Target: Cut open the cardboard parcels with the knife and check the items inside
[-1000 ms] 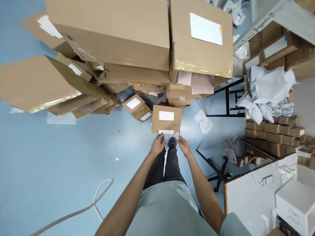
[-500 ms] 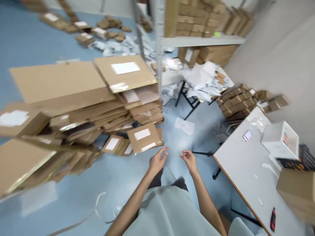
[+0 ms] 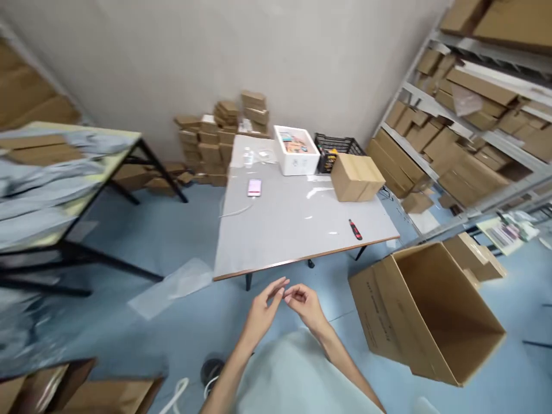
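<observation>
In front of my body, short of the table's near edge, my left hand (image 3: pixel 265 307) is raised with its fingers apart and nothing in it. My right hand (image 3: pixel 304 305) is beside it, thumb and fingertips pressed together near the left fingertips; anything between them is too small to make out. Ahead stands the grey-white table (image 3: pixel 276 230). On it lie a phone (image 3: pixel 255 187) with a cable and a red and black cutter (image 3: pixel 355 230). A white foam box (image 3: pixel 296 150), a black crate (image 3: pixel 338 146) and a closed carton (image 3: pixel 357 177) stand along its back.
A large open carton (image 3: pixel 383 310) stands on the floor at the right. Behind it are shelves (image 3: pixel 420 155) of boxes. At the left is another table (image 3: pixel 125 138) with grey packages. Small boxes (image 3: pixel 210 152) are stacked by the wall, and plastic sheeting (image 3: pixel 172 287) lies on the floor.
The view has swung right, from the carton pile to the table, now straight ahead. My hands have come closer together, nearly touching at the fingertips.
</observation>
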Available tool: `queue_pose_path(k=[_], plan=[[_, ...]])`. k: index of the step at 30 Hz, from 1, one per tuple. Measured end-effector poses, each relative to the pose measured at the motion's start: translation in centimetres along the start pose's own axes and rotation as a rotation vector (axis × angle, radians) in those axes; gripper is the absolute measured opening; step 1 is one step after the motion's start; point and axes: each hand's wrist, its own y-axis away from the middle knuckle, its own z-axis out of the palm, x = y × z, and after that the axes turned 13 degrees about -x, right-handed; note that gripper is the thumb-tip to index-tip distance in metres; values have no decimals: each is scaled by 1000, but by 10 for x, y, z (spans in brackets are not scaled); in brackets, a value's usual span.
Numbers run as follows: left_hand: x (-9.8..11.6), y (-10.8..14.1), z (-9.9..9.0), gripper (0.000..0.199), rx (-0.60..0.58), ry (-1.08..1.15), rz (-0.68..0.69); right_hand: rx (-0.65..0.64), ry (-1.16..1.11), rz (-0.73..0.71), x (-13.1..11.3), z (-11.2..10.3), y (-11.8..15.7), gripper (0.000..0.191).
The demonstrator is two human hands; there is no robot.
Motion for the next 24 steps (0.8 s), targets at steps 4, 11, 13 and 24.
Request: queue_pose_path(k=[4, 11, 13, 24], plan=[[17, -52, 72, 64, -209, -71, 7, 230, -90, -92, -26, -79, 18, 42], [40, -143, 117, 55, -473, -83, 52, 416, -49, -180, -56, -152, 11, 33], [46, -173, 124, 53, -516, -51, 75, 451, -17, -183, -63, -170, 1, 33], [91, -302, 130, 53, -670, 40, 67, 684, 149, -179, -123, -262, -72, 33]])
